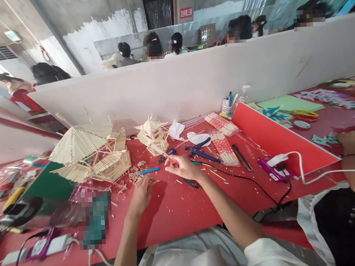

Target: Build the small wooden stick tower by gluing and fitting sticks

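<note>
My right hand (182, 167) is closed around a slim red-and-white stick-shaped packet (158, 150), which points up and left toward the smaller stick model. Its colours resemble the bundles of wooden sticks in printed wrappers (225, 148). Lower and to the left, my left hand (143, 193) is over the red table with loosely bent, parted fingers and nothing visible in them. A blue pen-like tool (149, 171) lies just beyond it. Two pavilion-like models of thin wooden sticks stand ahead, a large one (86, 149) and a small one (153, 136).
Blue-handled pliers (200, 151), a black marker (242, 157) and a purple power socket (274, 169) with cables lie right. A red board (279, 139) leans behind them. At left are a clear bottle (47, 211) and a green board (53, 183). A person sits at right.
</note>
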